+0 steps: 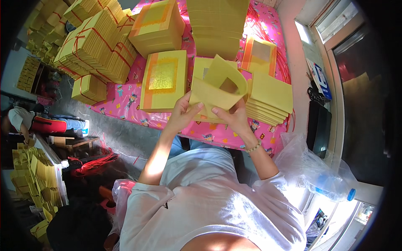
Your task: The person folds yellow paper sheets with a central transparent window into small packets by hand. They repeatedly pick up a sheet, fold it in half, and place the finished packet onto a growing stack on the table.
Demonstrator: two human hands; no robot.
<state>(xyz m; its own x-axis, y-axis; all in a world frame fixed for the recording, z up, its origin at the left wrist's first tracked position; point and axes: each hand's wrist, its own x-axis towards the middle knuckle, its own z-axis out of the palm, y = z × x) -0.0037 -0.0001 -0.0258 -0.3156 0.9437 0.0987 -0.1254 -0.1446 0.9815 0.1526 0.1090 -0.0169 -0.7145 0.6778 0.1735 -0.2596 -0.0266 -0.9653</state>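
Both my hands hold a yellow paper sheet (214,90) that is bent into a curl above the pink patterned table (125,98). My left hand (183,112) grips its lower left edge. My right hand (233,116), with a bead bracelet at the wrist, pinches its lower right part. Just right of the sheet lies a stack of folded yellow papers (270,98). To the left sits a thick yellow stack with a gold square on top (164,79).
Tall yellow paper stacks (217,25) and bundles tied with red string (94,44) fill the far and left table. A clear plastic bag with a bottle (322,178) is at my right. A person (25,119) sits on the floor at left beside more folded yellow papers (33,175).
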